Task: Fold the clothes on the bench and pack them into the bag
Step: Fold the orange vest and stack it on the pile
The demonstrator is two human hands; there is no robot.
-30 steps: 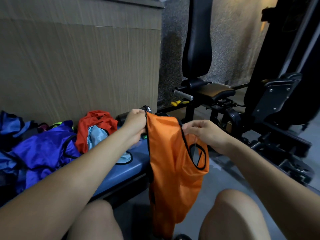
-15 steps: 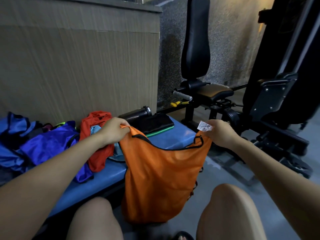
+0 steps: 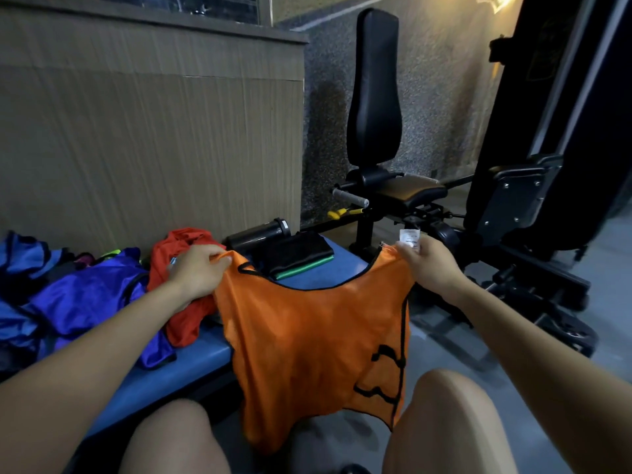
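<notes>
Both hands hold an orange vest (image 3: 314,340) stretched out by its shoulders. The left hand (image 3: 200,273) pinches one shoulder, the right hand (image 3: 427,265) pinches the other, with a white tag (image 3: 409,238) sticking up above its fingers. The vest hangs down between the hands, over the edge of the blue bench (image 3: 191,364) and between the knees. Left of the left hand lie a red garment (image 3: 178,323) and purple clothes (image 3: 89,295). Beyond the hands sits a black folded item (image 3: 297,253).
</notes>
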